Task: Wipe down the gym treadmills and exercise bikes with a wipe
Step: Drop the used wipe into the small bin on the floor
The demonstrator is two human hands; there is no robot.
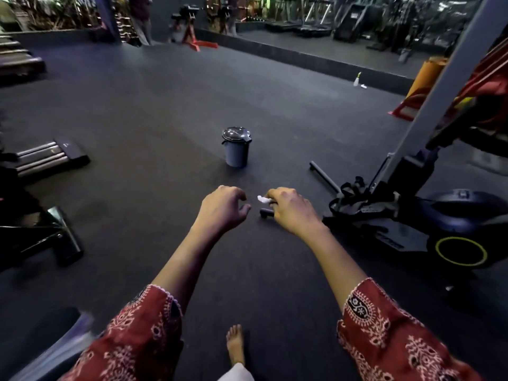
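**Wipe held above the gym floor, between bike and bin**

The wipe (262, 199) is a small white wad. It is pinched in the curled fingers of the right hand (291, 209), and only a scrap shows past the knuckles. It hangs above the dark floor (165, 105) and touches no machine. The left hand (224, 207) is just beside it, with loosely curled fingers that hold nothing. The bike (412, 215) stands near the right hand, its black base bars reaching out across the floor. A lidded grey bin (236, 147) stands on the floor beyond both hands. Further left lies the end of a treadmill (46, 156). A spray bottle (357, 79) stands well apart, at the foot of the far mirror. A bare foot (235, 345) shows at the lower edge.

Likely hazards:
- **Dropped wipe:** so little of the wipe is gripped that it could slip to the floor and pick up grit. That grit would then be smeared onto the next surface.
- **Spent wipe:** a wad this small may be too used or too dry to clean the bike or treadmill properly.
- **Closed bin:** the lid looks closed, so if the wipe is to be thrown away, the free hand would have to lift it first.
- **Bare foot:** the low bars of the bike lie close by, and a step without looking could stub the foot on them.
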